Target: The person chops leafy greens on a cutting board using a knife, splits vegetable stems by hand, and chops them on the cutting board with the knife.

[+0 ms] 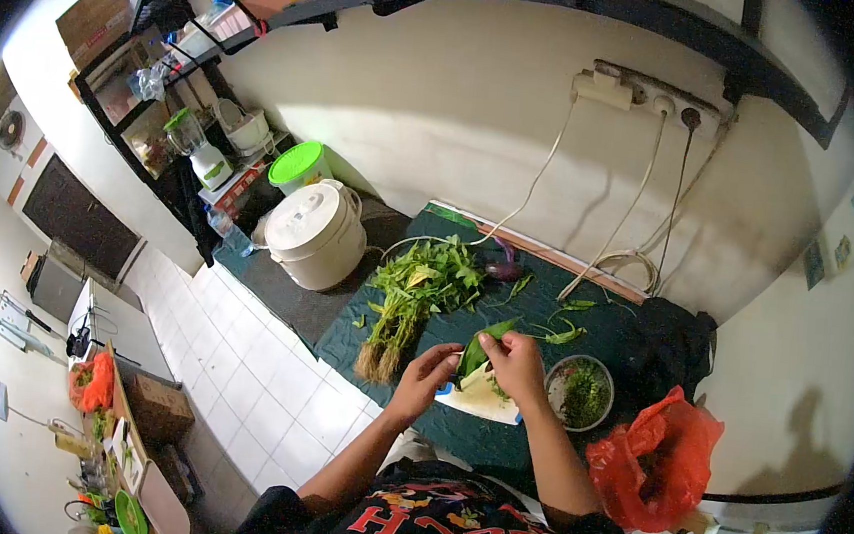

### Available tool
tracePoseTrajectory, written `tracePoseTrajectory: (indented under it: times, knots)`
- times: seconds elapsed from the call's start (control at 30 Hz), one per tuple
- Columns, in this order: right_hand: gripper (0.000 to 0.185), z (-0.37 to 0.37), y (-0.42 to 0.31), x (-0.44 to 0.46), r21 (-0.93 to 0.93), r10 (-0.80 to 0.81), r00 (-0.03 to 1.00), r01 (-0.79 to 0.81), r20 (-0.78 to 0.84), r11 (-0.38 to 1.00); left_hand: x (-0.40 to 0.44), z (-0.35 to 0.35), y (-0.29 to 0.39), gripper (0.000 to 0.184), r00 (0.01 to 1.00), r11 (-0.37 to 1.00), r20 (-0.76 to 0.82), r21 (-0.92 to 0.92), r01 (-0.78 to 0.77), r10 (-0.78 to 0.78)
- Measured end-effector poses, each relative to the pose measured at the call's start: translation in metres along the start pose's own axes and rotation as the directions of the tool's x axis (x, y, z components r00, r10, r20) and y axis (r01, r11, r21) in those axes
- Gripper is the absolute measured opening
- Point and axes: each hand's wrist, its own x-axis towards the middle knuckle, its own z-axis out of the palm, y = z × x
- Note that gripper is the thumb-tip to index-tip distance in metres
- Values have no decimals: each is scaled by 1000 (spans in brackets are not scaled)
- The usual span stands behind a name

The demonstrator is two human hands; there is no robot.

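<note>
Over a white cutting board [485, 400] with blue edges, a broad green leaf [480, 354] is stretched between my two hands. My left hand [426, 379] pinches its left edge with thumb and fingertips. On the other side my right hand [516, 366] grips the leaf, thumb on top. Cut green bits lie on the board, partly hidden by my right hand. Close to my right wrist stands a round bowl [580, 394] of chopped greens. Beyond my left hand rests a bunch of leafy greens [425, 292], its roots pointing towards me.
A red plastic bag [654, 461] sits at the right front. Loose green pieces [564, 333] and a purple item [505, 271] lie towards the wall. At the left are a white rice cooker [316, 230] and a green-lidded tub [298, 162]. Cords hang from a power strip [651, 96].
</note>
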Motion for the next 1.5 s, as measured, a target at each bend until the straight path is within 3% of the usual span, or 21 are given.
tracePoseTrajectory:
  times: [0.03, 0.17, 0.23, 0.3, 0.37, 0.4, 0.47, 0.7, 0.83, 0.93, 0.97, 1.03, 1.07, 1.1, 1.13, 1.17, 1.23, 1.27, 1.3, 1.37, 1.5]
  knots:
    - [27, 1, -4, 0, -38, -19, 1000, 18, -14, 999, 4, 7, 12, 37, 998, 995, 24, 83, -60, 59]
    - [24, 5, 6, 7, -40, -142, 985, 138, -100, 990, 18, 6, 16, 29, 999, 972, -6, 231, 36, -36]
    - [23, 0, -5, 5, 125, -130, 975, 154, -182, 980, 20, 9, 19, 26, 999, 980, 9, 193, 40, -43]
    - [24, -4, 4, 5, 49, -134, 972, 146, -192, 988, 21, 10, 20, 23, 999, 987, 18, 152, 46, -50]
    - [24, -10, -6, -3, -260, -319, 925, 263, -204, 929, 20, 10, 19, 21, 999, 994, 34, 107, 15, -19]
    - [24, -13, -14, -7, -262, -316, 927, 260, -201, 930, 20, 11, 23, 22, 997, 997, 58, 57, 45, -49]
    - [26, -21, -27, -14, -626, -670, 742, 535, 26, 568, 19, 11, 20, 22, 994, 995, 32, 3, 103, -103]
    - [32, -24, -22, -37, -847, -661, 707, 491, 252, 203, 11, 19, 17, 24, 980, 954, -1, -232, 192, -198]
    - [27, -20, -35, -52, -865, -630, 727, 472, 273, 170, 5, 30, 20, 25, 977, 956, 13, -204, 210, -212]
    - [38, -16, -25, -59, -888, -571, 764, 443, 302, 123, 3, 31, 11, 24, 986, 976, 11, -136, 168, -168]
    - [38, -20, -23, -58, -887, -573, 761, 445, 305, 119, 4, 30, 9, 24, 987, 978, 25, -134, 162, -160]
    - [43, -32, -26, -55, -715, -523, 810, 529, 265, 457, 4, 25, 10, 24, 984, 977, 15, -113, 180, -179]
    - [43, -39, -29, -54, -715, -524, 809, 531, 268, 455, 3, 22, 11, 24, 979, 975, 5, -91, 201, -202]
    - [42, -46, -35, -52, -455, -460, 866, 495, 194, 740, 2, 21, 14, 24, 979, 975, 3, -95, 201, -201]
    - [41, -51, -39, -49, -123, -366, 918, 385, 153, 915, 2, 19, 19, 25, 976, 968, 25, -123, 219, -217]
    - [41, -55, -40, -45, -119, -362, 919, 381, 155, 917, 1, 16, 23, 25, 970, 959, 46, -149, 241, -237]
    - [38, -61, -43, -36, -39, -438, 801, 494, 408, 868, 3, 12, 30, 26, 968, 951, 85, -182, 249, -237]
    - [39, -62, -50, -37, -52, -350, 811, 421, 469, 906, 2, 11, 34, 27, 963, 958, 141, -145, 247, -227]
    - [39, -62, -52, -33, -50, -357, 808, 427, 469, 903, 2, 10, 39, 29, 957, 965, 197, -107, 239, -215]
    - [41, -61, -54, -22, -42, -479, 677, 600, 560, 799, 3, 6, 49, 32, 949, 956, 201, -114, 269, -243]
    - [39, -57, -50, -10, -32, -560, 647, 669, 517, 743, -2, -1, 62, 29, 941, 970, 243, 3, 242, -236]
